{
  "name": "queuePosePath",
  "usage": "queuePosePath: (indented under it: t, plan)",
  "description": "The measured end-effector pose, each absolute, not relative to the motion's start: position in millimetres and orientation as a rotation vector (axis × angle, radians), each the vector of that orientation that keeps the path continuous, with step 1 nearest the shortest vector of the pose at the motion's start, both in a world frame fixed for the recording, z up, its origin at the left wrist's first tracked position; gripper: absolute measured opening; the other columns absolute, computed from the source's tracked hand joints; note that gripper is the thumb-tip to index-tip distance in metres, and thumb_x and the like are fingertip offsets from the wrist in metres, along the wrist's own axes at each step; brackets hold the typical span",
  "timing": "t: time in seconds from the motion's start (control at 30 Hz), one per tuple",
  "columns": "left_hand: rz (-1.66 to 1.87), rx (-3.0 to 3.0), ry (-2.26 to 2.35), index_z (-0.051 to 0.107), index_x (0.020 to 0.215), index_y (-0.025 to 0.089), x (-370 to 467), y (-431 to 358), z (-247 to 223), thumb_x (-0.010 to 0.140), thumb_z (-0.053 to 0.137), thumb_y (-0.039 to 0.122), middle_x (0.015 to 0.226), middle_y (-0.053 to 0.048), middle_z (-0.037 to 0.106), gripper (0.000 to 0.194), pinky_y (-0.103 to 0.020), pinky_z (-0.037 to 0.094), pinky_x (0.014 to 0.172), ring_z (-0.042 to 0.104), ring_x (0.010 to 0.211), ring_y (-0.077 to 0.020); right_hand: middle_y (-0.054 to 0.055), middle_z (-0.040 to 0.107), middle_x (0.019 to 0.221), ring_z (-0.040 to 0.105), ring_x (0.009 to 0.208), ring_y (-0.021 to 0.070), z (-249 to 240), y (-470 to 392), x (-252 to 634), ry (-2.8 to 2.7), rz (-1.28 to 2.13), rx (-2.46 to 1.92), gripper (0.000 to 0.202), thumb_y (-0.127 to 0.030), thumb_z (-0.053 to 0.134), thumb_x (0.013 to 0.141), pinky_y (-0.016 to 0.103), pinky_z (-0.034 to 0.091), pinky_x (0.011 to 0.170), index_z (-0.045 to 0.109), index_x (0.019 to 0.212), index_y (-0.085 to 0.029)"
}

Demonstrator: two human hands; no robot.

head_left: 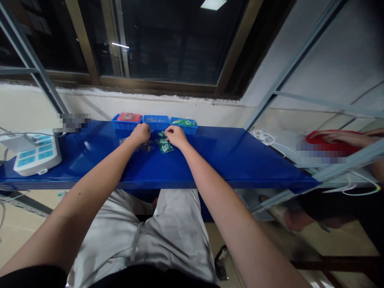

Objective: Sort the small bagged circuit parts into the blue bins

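Observation:
My left hand (141,134) is at the front of the left and middle blue bins, its fingers closed around something too small to make out. My right hand (176,136) is just below the right blue bin (189,130), fingers pinched together at the edge of the green packets; what they hold is hidden. Small clear packets with green and white contents (166,147) lie on the blue table between my hands. Dark brownish packets (147,147) lie beside and partly under my left hand. A red packet (129,117) rests on the left bin (118,124); the middle bin (156,122) holds small items.
A white power strip (39,154) with a plug sits on the blue table (222,156) at the left. Metal uprights (297,52) flank the table. At the right, another person's hands (333,137) touch red material beside white cables.

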State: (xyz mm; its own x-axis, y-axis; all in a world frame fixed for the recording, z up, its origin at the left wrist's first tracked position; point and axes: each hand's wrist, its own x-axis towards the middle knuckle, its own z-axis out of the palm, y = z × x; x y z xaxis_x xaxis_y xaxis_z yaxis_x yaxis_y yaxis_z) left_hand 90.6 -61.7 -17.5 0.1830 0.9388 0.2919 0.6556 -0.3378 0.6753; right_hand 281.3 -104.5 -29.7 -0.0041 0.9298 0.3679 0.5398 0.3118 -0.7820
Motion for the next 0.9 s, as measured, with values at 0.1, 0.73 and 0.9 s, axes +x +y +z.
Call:
queuePosePath:
  t: [0.1, 0.73, 0.9]
  plan:
    - [1.084, 1.955, 1.438, 0.063, 0.065, 0.017, 96.2, -67.8, -11.4, 0.070, 0.074, 0.015, 0.066, -0.010, 0.067, 0.012, -0.042, 0.050, 0.094, 0.067, 0.088, -0.0290, 0.001, 0.066, 0.073, 0.063, 0.075, 0.0172, -28.8, -105.0, 280.0, -1.641, 0.545, -1.336, 0.009, -0.020, 0.056, 0.078, 0.028, 0.050, 0.072, 0.063, 0.074, -0.018]
    - [1.127, 1.733, 1.110, 0.073, 0.075, 0.014, 113.1, -84.2, -8.2, 0.077, 0.073, 0.021, 0.068, -0.008, 0.067, 0.007, -0.029, 0.051, 0.061, 0.060, 0.060, -0.0158, 0.001, 0.064, 0.073, 0.063, 0.075, 0.0174, -30.8, -99.3, 281.8, -1.583, 0.489, -1.314, 0.011, -0.017, 0.051, 0.081, 0.030, 0.048, 0.076, 0.061, 0.076, -0.018]
    - [1.046, 1.744, 1.183, 0.070, 0.066, 0.014, 113.8, -82.1, -10.8, 0.074, 0.070, 0.011, 0.064, -0.007, 0.065, 0.009, -0.031, 0.048, 0.058, 0.057, 0.053, -0.0146, 0.002, 0.065, 0.071, 0.062, 0.075, 0.0180, -24.5, -102.6, 282.7, -1.507, 0.484, -1.287, 0.012, -0.023, 0.060, 0.079, 0.029, 0.047, 0.075, 0.063, 0.069, -0.017]
